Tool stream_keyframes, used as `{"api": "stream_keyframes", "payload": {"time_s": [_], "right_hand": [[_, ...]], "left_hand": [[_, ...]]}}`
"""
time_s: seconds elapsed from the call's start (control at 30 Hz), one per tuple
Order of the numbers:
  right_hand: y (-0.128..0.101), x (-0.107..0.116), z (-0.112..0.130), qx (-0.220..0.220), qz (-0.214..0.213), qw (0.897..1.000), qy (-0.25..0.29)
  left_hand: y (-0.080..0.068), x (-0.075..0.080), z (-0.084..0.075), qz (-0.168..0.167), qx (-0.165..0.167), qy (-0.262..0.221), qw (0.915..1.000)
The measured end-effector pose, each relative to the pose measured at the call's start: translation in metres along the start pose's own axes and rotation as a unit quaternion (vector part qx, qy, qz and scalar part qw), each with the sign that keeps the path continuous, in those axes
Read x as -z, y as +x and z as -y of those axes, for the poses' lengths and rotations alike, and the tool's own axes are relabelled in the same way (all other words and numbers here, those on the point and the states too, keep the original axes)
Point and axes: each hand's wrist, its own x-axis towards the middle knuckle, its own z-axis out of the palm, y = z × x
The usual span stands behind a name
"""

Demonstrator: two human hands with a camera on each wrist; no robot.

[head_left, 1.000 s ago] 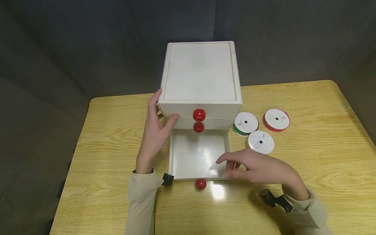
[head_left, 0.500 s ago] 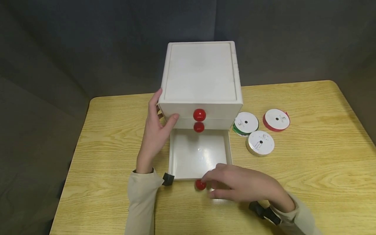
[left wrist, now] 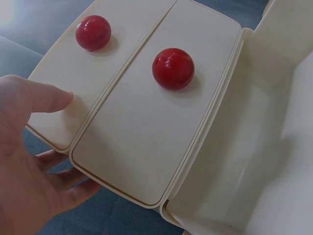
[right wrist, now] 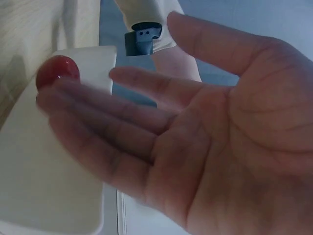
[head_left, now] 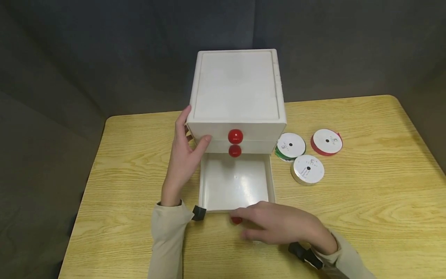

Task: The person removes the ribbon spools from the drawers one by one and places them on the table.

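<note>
Left hand (head_left: 183,155) is bracing the white plastic three-drawer cabinet (head_left: 238,91), fingers (left wrist: 46,98) straight. Right hand (head_left: 278,226), fingers (right wrist: 102,122) apart, is reaching the open bottom drawer's (head_left: 235,182) round red knob (head_left: 236,220) at 6 o'clock.

Staged tabletop recording setup, not a lived-in room.

Light wood-grain laminate table with rounded corners (head_left: 366,201) sits against a plain dark grey fabric backdrop (head_left: 104,46) draped on all visible sides (no walls, shelves or furniture in view). Props only: a white plastic three-drawer desktop cabinet with red ball knobs (head_left: 237,89) and three flat white-faced ribbon spools (head_left: 308,169). Black cameras strapped at the beige sleeves (head_left: 199,212).
</note>
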Motion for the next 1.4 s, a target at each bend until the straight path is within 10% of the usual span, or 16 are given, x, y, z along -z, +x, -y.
{"api": "stream_keyframes", "payload": {"time_s": [0.9,1.4], "right_hand": [[0.023,-0.005,-0.031,-0.05,-0.061,0.997,-0.006],[0.048,-0.002,-0.063,-0.031,-0.217,0.976,-0.014]], "left_hand": [[0.0,0.0,-0.001,-0.001,0.005,-0.001,1.0],[0.0,0.001,0.0,0.001,-0.007,-0.006,1.0]]}}
